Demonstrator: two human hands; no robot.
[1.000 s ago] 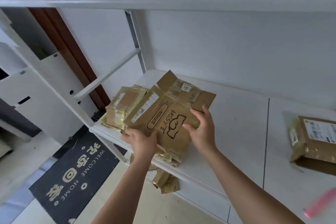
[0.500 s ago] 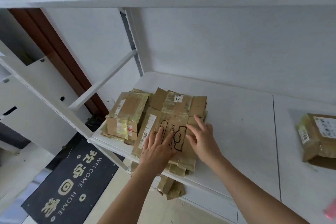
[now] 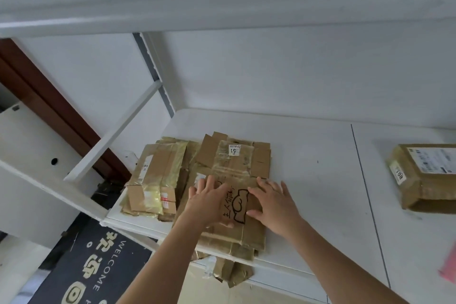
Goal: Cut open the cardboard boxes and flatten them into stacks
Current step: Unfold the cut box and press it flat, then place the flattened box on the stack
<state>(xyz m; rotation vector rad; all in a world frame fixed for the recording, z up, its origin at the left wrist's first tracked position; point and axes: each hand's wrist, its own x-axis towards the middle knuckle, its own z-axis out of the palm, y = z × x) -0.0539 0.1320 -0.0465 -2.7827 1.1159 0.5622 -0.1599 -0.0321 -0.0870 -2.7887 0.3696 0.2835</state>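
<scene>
While both palms lie spread on it, the flattened brown cardboard box with a black cartoon drawing and printed characters [image 3: 234,207] rests on top of a stack of other flattened cartons at about seven o'clock on the white worktop [image 3: 318,180], its near end reaching the worktop's front edge. The left hand [image 3: 209,201] presses down with fingers straight and fanned toward twelve o'clock, covering the left part of the drawing; the right hand [image 3: 274,205] does the same just beside it at three o'clock, fingers straight and relaxed, gripping nothing. A second pile of flattened brown cartons wrapped in yellowish glossy tape [image 3: 155,180] sits touching the stack at nine o'clock. Well apart at three o'clock, a still-assembled brown cardboard box with a white shipping label [image 3: 424,180] stands on the worktop, seemingly not yet cut open.

Judging by its look, the flattened box is light and thin, stiff across its panels but springy along the creases, so the flaps beyond the fingertips at twelve o'clock would likely lift again if the pressure goes. The strips of clear tape look slick, so a palm could slide on them; bare cardboard gives better friction. To shift or square it, the long side edges seem the best place to take hold, pinched between thumb and fingers near the middle. Since the stack sits right at the front edge, and loose cardboard scraps [image 3: 232,271] show below that edge, a hard push toward six o'clock could tip it off.
</scene>
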